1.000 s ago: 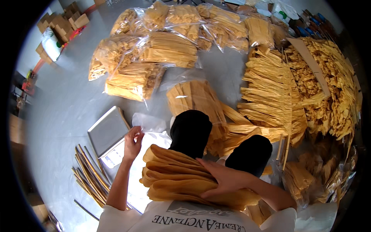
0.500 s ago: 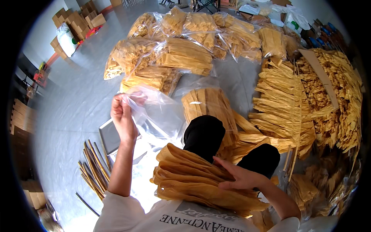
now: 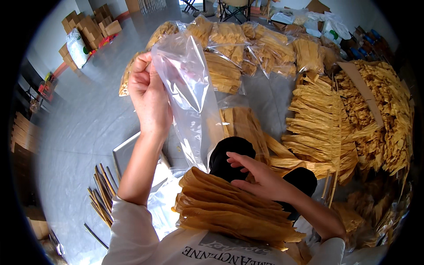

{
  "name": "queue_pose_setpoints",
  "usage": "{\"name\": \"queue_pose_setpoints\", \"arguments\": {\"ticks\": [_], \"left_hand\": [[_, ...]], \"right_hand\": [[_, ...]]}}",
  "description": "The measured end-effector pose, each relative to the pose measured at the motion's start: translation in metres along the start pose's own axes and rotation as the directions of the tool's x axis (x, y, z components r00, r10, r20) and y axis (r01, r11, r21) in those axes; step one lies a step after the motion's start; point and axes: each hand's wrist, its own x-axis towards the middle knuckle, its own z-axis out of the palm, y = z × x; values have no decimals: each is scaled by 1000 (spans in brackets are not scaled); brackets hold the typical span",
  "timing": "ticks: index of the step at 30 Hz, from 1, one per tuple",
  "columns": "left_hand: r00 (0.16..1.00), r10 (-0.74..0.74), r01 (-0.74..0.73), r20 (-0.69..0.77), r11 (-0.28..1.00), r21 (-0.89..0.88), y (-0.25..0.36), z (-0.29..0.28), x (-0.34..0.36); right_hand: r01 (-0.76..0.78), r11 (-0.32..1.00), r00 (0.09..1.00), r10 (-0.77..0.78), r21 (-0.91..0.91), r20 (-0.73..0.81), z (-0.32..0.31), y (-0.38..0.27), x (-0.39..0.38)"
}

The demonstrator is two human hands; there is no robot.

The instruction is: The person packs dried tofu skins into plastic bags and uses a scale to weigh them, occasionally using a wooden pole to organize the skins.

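Observation:
My left hand [image 3: 150, 98] is raised at centre left, fingers curled tightly round the top edge of a clear plastic bag [image 3: 190, 90], which hangs down toward my lap. Folded, yellow-brown dried sheets [image 3: 232, 212] lie as a thick bundle across my lap, against my white shirt, below my black-clad knees [image 3: 229, 150]. Over this bundle's upper right edge, my right hand [image 3: 260, 181] is open, fingers extended and apart; whether the palm touches the sheets is hidden. Just beyond my knees a longer bundle [image 3: 240, 121] sits under clear plastic.
Bagged bundles [image 3: 227, 39] form an arc ahead on the grey floor. Large heaps [image 3: 382, 137] and layered strips [image 3: 313, 115] fill the right. A metal-rimmed scale [image 3: 126, 145] and loose sticks [image 3: 102, 194] lie left. Boxes [image 3: 99, 26], a sack [image 3: 76, 47] and folding chairs [image 3: 229, 11] stand at the back.
My left hand has risen steadily, lifting the bag from floor level until it hangs upright. My right hand has shifted slightly up from the bundle, its fingers now nearer my knee.

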Motion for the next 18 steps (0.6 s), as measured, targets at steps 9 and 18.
{"name": "queue_pose_setpoints", "arguments": {"ticks": [9, 18], "left_hand": [[999, 32, -20, 32, 951, -310, 33, 28, 21], [943, -276, 326, 184, 660, -677, 14, -2, 47]], "right_hand": [[-114, 982, 976, 140, 153, -167, 12, 32, 44], [-38, 903, 929, 189, 429, -317, 19, 35, 50]]}}
